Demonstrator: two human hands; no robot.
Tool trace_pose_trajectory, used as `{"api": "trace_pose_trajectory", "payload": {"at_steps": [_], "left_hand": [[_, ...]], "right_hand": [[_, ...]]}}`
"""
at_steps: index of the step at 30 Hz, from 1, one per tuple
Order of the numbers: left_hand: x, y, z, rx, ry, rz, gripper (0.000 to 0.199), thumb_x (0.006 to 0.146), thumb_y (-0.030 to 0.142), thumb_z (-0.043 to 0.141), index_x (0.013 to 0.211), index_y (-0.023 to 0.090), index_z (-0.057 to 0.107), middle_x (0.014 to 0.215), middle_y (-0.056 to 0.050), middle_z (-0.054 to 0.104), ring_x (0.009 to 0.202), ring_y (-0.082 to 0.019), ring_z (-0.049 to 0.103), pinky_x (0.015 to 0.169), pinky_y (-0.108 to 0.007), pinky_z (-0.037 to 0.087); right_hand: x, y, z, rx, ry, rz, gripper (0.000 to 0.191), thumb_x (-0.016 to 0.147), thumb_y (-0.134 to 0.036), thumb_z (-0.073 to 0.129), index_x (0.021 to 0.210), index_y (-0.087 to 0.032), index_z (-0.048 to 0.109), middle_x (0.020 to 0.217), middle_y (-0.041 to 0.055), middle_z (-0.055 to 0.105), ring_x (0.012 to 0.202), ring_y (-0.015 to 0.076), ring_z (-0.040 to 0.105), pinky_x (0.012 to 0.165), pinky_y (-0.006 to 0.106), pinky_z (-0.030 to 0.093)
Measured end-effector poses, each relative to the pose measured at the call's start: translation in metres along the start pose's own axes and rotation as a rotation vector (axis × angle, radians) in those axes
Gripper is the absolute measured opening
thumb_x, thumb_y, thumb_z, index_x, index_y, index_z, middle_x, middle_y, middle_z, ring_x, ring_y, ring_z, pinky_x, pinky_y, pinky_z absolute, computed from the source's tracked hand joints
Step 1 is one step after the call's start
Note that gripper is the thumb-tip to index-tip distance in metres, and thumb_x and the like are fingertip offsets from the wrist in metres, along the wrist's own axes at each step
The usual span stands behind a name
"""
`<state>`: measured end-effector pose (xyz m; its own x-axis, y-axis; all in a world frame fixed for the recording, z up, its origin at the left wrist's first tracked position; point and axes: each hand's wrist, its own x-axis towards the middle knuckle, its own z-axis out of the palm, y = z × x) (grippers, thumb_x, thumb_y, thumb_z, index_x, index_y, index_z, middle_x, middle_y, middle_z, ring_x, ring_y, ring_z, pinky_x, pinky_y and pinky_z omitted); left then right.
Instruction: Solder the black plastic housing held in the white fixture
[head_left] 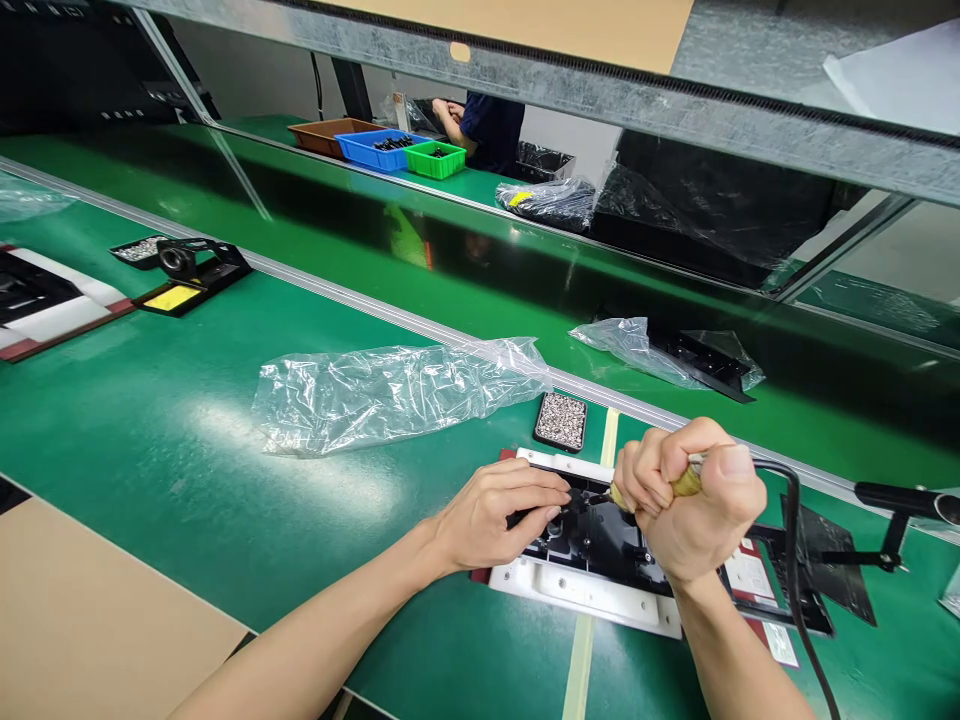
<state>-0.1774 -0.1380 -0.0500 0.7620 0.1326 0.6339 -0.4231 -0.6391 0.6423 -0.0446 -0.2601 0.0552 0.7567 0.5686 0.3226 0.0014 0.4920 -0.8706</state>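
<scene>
Right hand [694, 492] wraps tight round the yellow-handled screwdriver [686, 484], tilted down-left; left hand [495, 512] lies palm-down, fingers loosely extended, on the glossy black panel [596, 548], lower right of frame.

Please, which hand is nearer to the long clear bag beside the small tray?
Left. The left hand, on the black part, is just this side of the bag, near its right end; the right hand, holding the yellow-handled tool, is farther right.

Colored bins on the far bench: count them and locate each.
3: the brown bin at left, the blue bin in the middle, the green bin at right, nearest the person. Others may be hidden.
</scene>
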Motion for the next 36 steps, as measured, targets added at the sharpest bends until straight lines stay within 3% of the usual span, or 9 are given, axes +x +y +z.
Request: {"api": "trace_pose_trajectory", "payload": {"at_steps": [36], "left_hand": [[0.0002,0.0003,0.0005,0.005,0.003,-0.004,0.018,0.103,0.012,0.063,0.114,0.014,0.077,0.115,-0.009,0.081,0.104,-0.021,0.078,0.092,-0.035,0.062]], "right_hand": [[0.0005,-0.0012,-0.0016,-0.029,-0.04,-0.021,0.051,0.095,-0.054,0.068,0.062,-0.021,0.048,0.045,-0.0065,0.031,0.038,0.0082,0.026,0.034,0.02,0.028]]}}
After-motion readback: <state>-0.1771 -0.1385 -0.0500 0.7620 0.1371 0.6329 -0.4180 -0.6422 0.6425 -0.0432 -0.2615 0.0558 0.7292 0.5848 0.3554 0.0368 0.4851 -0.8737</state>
